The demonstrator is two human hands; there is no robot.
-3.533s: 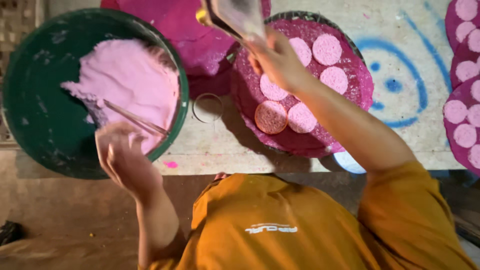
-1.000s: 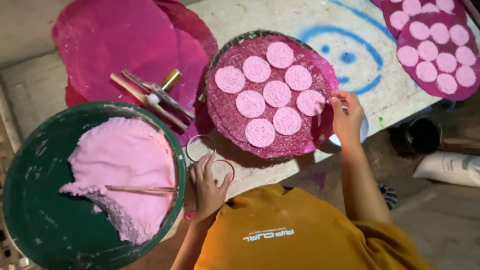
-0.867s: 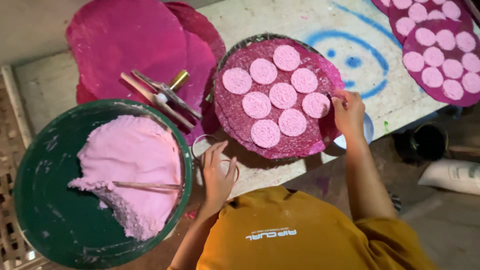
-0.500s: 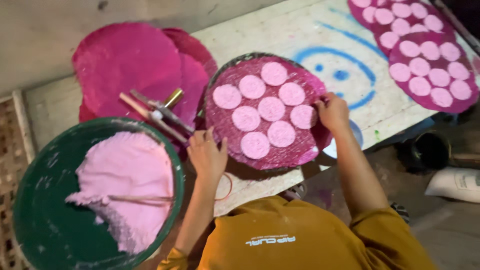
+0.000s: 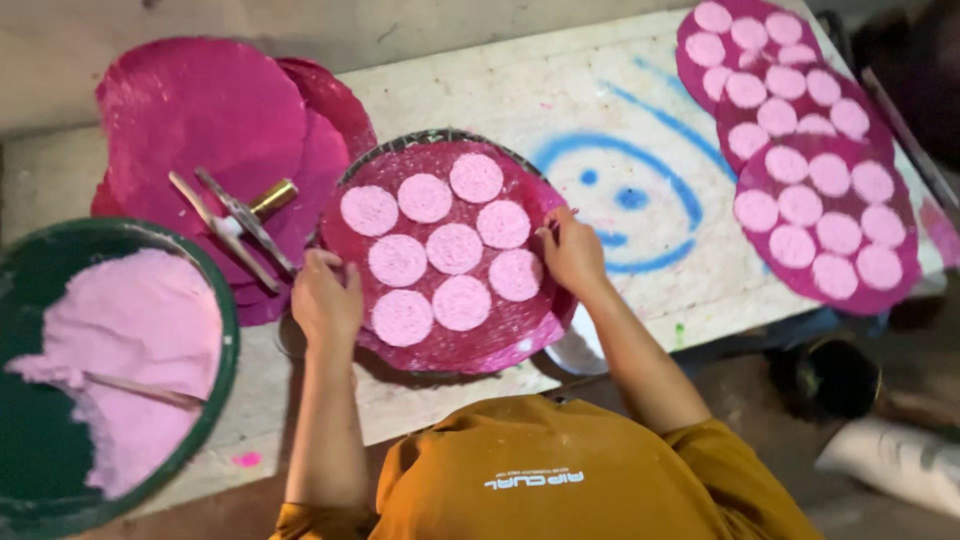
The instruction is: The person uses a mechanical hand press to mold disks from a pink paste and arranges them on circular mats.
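Round tray — far rim hidden, left hand, right hand

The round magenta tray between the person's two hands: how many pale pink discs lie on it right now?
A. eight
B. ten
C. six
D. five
A: eight pale pink discs show on the round magenta tray, three along the top, three across the middle and two at the bottom, with the left hand at one edge and the right hand at the other.
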